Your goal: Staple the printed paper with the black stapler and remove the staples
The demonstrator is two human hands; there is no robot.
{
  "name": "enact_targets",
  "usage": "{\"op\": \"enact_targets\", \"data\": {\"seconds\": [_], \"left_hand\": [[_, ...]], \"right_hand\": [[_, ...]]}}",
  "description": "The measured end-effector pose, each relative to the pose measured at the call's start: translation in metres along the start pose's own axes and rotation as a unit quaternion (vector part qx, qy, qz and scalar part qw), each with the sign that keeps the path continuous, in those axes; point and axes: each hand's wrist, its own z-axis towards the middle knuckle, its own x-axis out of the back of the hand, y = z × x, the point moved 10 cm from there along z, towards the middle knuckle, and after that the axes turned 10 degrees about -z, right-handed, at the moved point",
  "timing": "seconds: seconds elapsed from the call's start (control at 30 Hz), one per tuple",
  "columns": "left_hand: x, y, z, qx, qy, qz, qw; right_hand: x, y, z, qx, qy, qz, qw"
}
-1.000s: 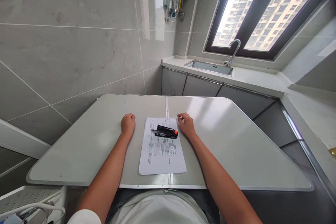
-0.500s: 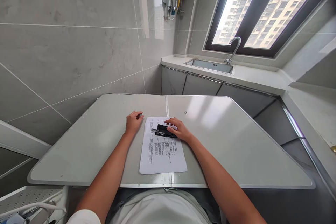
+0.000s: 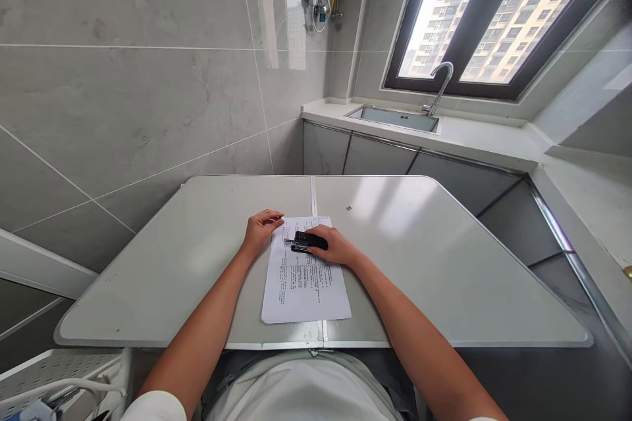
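A printed sheet of paper (image 3: 303,283) lies on the grey folding table (image 3: 172,263) in front of me. On its top end rests a black stapler (image 3: 302,241) with an orange end, now covered. My right hand (image 3: 336,247) is wrapped over the stapler's right part, fingers closed on it. My left hand (image 3: 261,231) sits at the paper's upper left corner, fingers loosely curled and touching the sheet's edge.
A small metal bit (image 3: 348,208), perhaps a staple, lies on the table beyond my right hand. Behind the table runs a white counter with a sink (image 3: 392,118) and tap (image 3: 437,85) under a window. A white rack (image 3: 54,375) stands at lower left.
My right hand moved left from beside the paper onto the stapler and closed on it. My left hand slid right to the paper's corner. A small metal bit now lies where my right hand was.
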Motion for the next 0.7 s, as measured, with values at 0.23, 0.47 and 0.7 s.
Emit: {"op": "enact_targets", "data": {"seconds": [0.23, 0.47, 0.7], "left_hand": [[-0.030, 0.009, -0.011, 0.013, -0.139, -0.022, 0.990], [-0.043, 0.004, -0.019, 0.042, -0.208, 0.034, 0.977], [-0.047, -0.004, -0.020, 0.050, -0.230, 0.037, 0.971]], "right_hand": [[-0.001, 0.004, -0.001, -0.004, 0.008, 0.006, 1.000], [-0.001, 0.003, -0.001, 0.000, -0.001, 0.012, 1.000], [-0.001, 0.001, -0.001, 0.002, 0.000, 0.009, 1.000]]}}
